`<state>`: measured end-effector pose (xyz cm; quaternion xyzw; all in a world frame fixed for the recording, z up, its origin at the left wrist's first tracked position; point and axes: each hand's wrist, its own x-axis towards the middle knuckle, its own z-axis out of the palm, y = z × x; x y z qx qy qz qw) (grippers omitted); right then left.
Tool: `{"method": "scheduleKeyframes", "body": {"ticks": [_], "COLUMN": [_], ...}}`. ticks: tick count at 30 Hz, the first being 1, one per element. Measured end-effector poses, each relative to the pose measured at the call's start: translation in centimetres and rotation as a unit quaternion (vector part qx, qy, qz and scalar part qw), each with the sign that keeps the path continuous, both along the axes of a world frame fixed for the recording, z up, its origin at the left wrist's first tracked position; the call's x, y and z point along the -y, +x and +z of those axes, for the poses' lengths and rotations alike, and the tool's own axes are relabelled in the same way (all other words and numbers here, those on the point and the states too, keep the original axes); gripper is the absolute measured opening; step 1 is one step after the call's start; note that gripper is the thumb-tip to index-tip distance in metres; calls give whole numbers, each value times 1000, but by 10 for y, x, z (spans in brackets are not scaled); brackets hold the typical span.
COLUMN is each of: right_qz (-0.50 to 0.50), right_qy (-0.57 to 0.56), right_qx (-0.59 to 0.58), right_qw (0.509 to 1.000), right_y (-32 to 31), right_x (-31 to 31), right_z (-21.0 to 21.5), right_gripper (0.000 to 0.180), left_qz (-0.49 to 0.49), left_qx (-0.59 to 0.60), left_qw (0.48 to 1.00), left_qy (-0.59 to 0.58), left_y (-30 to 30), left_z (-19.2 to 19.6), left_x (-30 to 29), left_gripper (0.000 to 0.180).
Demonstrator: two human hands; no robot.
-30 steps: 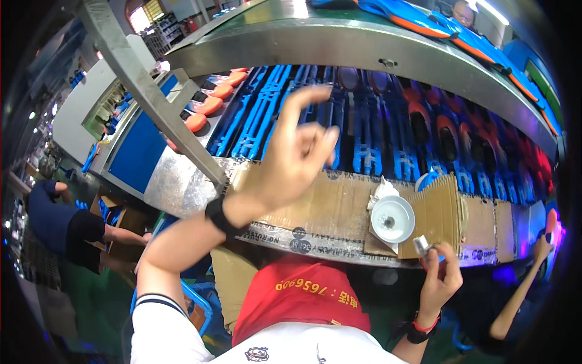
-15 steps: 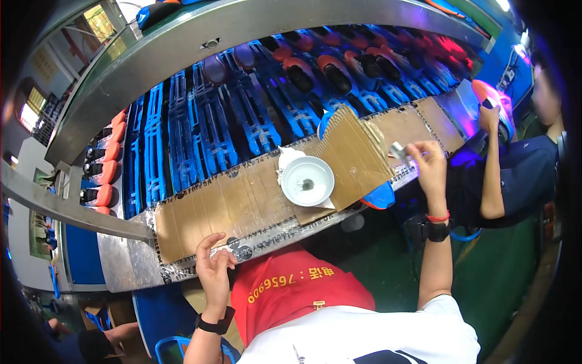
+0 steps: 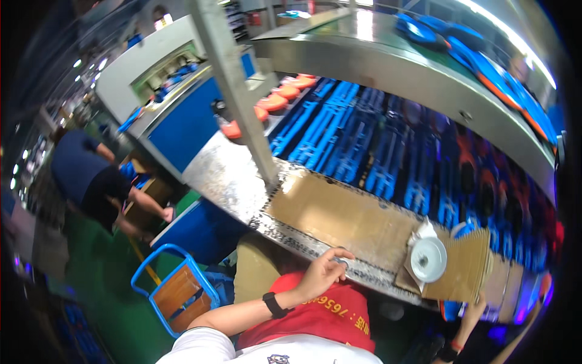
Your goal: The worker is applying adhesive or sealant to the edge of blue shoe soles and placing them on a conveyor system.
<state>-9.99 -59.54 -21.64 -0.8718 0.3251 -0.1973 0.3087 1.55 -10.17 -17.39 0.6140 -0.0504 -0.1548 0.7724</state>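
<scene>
L hand: low centre of frame, over red apron, near bench edge; palm half-turned, fingers loosely parted and part-curled, no clear grip; blurred at tips.

R hand: lower right, fingers mostly hidden by cardboard flap; open or gripping, cannot tell; touching flap or just behind it, likewise.

Blue-orange pc: lower right, just L of R hand, mostly hidden under flap's lower edge.

Progress (judged): prob. mid-work. Set out: white bowl, right of centre, beside flap; cardboard sheet laid along bench, mid-frame. Blue-orange pc not clear of flap; finish unreadable, so amt left cannot tell.

Materials etc.: bowl round, smooth, pale inside w/ dark spot at bottom; crumpled white paper or cloth at its upper rim. Flap tan, corrugated, raised. Sheet flat, matte, dark-printed tape at edges. Bench bare metal, scuffed, shiny. Blue strips, upper centre to R: long, narrow, glossy, in rows. Orange-toed shoes, upper L of centre: rounded, lined up. Steel post: straight-sided, dull grey, tilted.
</scene>
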Motion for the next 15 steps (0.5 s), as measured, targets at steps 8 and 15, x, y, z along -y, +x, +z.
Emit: {"method": "scheduleKeyframes", "body": {"ticks": [8,15], "right_qz": [-17,-61], "right_qy": [141,-189], "right_qx": [-58,281], "right_qw": [988,939], "right_y": [3,14], "right_x": [59,-76], "right_z": [-16,133], "right_gripper": [49,22], "left_qz": [64,234], "left_qx": [1,51], "left_qw": [998,971], "left_qy": [12,5], "left_y": [12,34], "left_z": [-14,-4], "left_x": [-25,-75], "left_gripper": [21,23]}}
